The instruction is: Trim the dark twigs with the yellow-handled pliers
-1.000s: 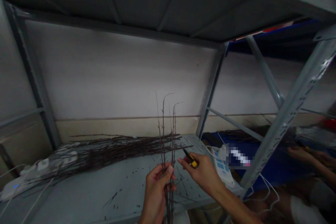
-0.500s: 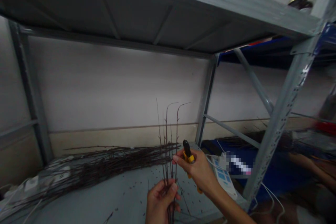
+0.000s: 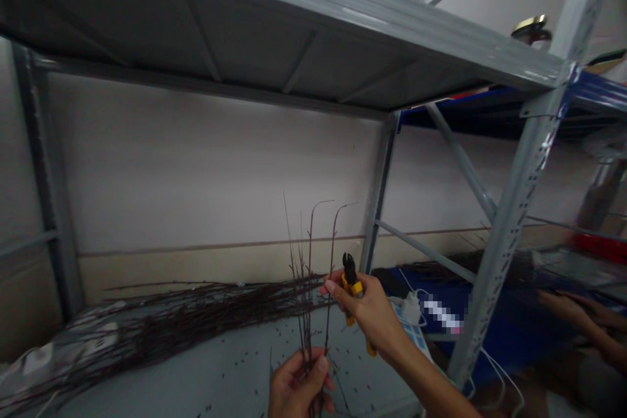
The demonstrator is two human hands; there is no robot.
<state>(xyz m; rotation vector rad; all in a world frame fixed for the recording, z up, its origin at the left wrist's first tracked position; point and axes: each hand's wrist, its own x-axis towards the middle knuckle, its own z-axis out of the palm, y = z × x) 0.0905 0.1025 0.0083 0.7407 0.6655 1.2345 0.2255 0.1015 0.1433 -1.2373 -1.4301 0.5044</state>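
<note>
My left hand [image 3: 296, 385] is closed around the lower ends of a few thin dark twigs [image 3: 309, 274], holding them upright above the grey shelf [image 3: 220, 372]. My right hand [image 3: 365, 313] grips yellow-handled cutting pliers [image 3: 353, 290], jaws pointing up, and its fingertips pinch one twig just above my left hand. A long bundle of similar dark twigs [image 3: 171, 317] lies flat across the shelf behind my hands.
Grey metal shelving frames the scene, with an upright post [image 3: 509, 235] and diagonal brace to the right. A white power strip [image 3: 411, 326] with cables lies on the shelf's right end. Another person's arm [image 3: 582, 317] reaches in at far right. Small twig bits litter the shelf.
The view has tilted upward. My right hand rose with the pliers from beside the twigs to pinch one stem higher up; my left hand keeps hold of the twigs.
</note>
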